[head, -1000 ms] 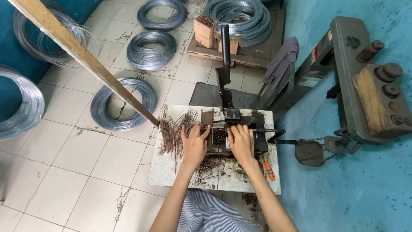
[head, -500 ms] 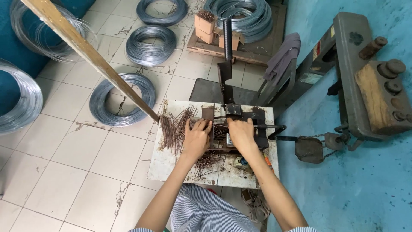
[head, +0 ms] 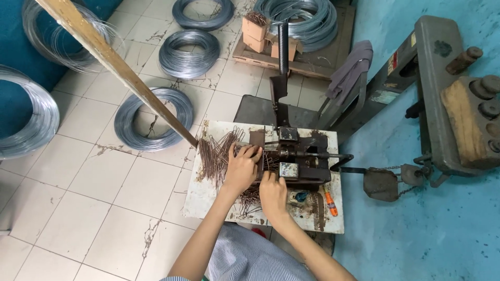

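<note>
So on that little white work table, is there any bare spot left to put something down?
The bare patch of the work table is its near-left corner, below the pile of bent wires and beside the left hand. The near-right edge, beyond the orange tool, is a thin strip. The middle is crowded by the dark metal machine and the right hand.

We see a small white worktable (head: pixel 208 200) on a tiled floor; on it sits a dark metal bending jig (head: pixel 291 158), with an upright lever (head: pixel 282 67) rising at its far side; the left hand (head: pixel 242 167) rests at the jig's left edge, fingers on thin wire pieces; the right hand (head: pixel 273 192) lies just near of the jig, knuckles up; a heap of bent brown wires (head: pixel 216 153) lies to the left of the hands; an orange-handled tool (head: pixel 330 203) lies on the table's right; coils of grey wire (head: pixel 153 118) lie on the floor to the left and far; a long wooden pole (head: pixel 117 65) slants down to the table's far-left corner.
</note>
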